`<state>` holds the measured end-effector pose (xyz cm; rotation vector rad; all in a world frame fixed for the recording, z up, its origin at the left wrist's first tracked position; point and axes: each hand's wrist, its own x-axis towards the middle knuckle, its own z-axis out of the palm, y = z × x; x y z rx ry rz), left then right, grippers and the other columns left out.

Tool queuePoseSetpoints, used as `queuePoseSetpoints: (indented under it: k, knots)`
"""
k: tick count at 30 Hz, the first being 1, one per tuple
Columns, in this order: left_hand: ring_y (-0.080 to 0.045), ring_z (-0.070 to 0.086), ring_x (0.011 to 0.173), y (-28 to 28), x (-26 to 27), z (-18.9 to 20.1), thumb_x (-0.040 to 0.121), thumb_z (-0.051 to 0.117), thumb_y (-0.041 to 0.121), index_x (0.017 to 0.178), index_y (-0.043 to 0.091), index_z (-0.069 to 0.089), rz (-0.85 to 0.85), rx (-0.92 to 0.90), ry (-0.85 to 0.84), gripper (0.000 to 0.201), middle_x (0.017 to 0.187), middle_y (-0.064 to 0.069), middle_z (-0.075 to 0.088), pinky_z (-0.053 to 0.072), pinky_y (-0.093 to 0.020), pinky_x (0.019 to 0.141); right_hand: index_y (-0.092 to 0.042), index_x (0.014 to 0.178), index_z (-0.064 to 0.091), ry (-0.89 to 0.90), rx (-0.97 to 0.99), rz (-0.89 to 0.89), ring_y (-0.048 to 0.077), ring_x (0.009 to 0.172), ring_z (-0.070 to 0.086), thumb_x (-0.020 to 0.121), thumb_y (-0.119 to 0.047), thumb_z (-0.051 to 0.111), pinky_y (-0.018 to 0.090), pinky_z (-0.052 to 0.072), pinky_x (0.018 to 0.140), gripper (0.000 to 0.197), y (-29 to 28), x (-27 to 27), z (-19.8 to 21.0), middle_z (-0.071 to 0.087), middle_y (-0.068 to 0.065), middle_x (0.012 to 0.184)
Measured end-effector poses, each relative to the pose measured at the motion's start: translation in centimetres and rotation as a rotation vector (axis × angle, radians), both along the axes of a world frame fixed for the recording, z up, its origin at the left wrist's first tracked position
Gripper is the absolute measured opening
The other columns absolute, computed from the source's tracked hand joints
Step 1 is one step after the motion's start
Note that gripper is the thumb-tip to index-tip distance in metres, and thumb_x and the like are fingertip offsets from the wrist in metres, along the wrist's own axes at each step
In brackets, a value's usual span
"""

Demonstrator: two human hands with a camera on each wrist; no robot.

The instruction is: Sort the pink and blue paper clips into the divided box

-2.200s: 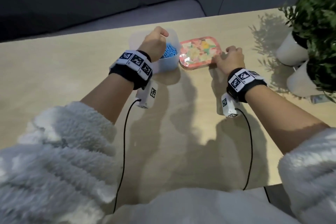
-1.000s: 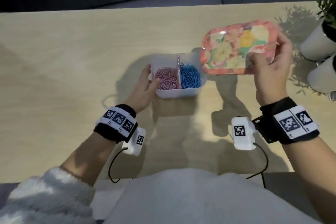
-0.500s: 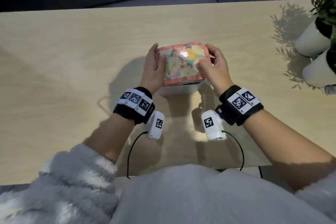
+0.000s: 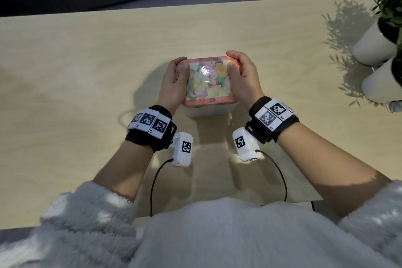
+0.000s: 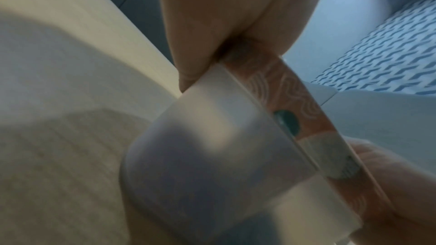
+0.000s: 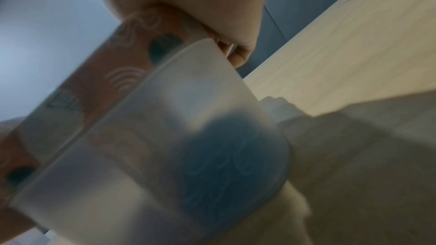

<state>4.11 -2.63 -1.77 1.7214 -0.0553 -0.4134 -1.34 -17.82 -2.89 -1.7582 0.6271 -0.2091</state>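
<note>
The frosted white divided box (image 4: 208, 111) stands on the table with its pink floral lid (image 4: 208, 81) on top. My left hand (image 4: 175, 81) grips the lid's left end, thumb on top. My right hand (image 4: 244, 76) grips the right end the same way. In the left wrist view the box wall (image 5: 212, 156) and the lid rim (image 5: 290, 103) fill the frame. Through the wall (image 6: 165, 137) in the right wrist view, the blue paper clips (image 6: 231, 156) show as a blue mass. The pink clips are hidden.
Two white plant pots (image 4: 374, 45) (image 4: 382, 82) with green leaves stand at the table's right edge. The light wooden table (image 4: 76, 72) spreads out to the left. Cables run from the wrist cameras to the near edge.
The right hand carried the lid from the right onto the box. Both hands now clasp its ends, thumbs on top, and the box sits slightly nearer to me.
</note>
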Motion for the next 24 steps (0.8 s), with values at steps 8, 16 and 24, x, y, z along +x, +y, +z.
queuePoseSetpoints:
  k: [8, 16, 24]
  knots:
    - [-0.004, 0.067, 0.067, -0.4, 0.5, -0.5, 0.096, 0.044, 0.016, 0.096, 0.012, 0.056, 0.058, -0.023, 0.059, 0.012, 0.082, 0.000, 0.065, 0.054, -0.017, 0.057, -0.040, 0.104, 0.049, -0.070, -0.049, 0.013, 0.025, 0.109, 0.053, 0.090, -0.030, 0.039, 0.048, 0.046, 0.096, 0.020, -0.1, 0.0, -0.4, 0.056, -0.010, 0.103]
    - [0.005, 0.065, 0.061, 0.0, 0.6, 0.0, 0.098, 0.043, 0.020, 0.103, 0.011, 0.054, -0.026, -0.019, 0.068, 0.015, 0.085, 0.004, 0.064, 0.054, -0.013, 0.058, -0.034, 0.107, 0.048, -0.049, -0.102, 0.038, 0.025, 0.108, 0.053, 0.092, -0.029, 0.033, 0.049, 0.048, 0.092, 0.022, -0.2, 0.0, -0.4, 0.058, -0.001, 0.105]
    - [-0.026, 0.049, 0.128, 1.4, 0.8, 1.2, 0.089, 0.039, 0.057, 0.136, 0.013, 0.037, -0.119, 0.060, 0.144, 0.064, 0.141, -0.008, 0.046, 0.036, -0.040, 0.110, -0.017, 0.126, 0.048, 0.018, -0.293, -0.041, 0.020, 0.120, 0.048, 0.096, -0.029, 0.034, 0.032, 0.028, 0.103, 0.035, -0.6, -1.2, 2.4, 0.053, 0.001, 0.129]
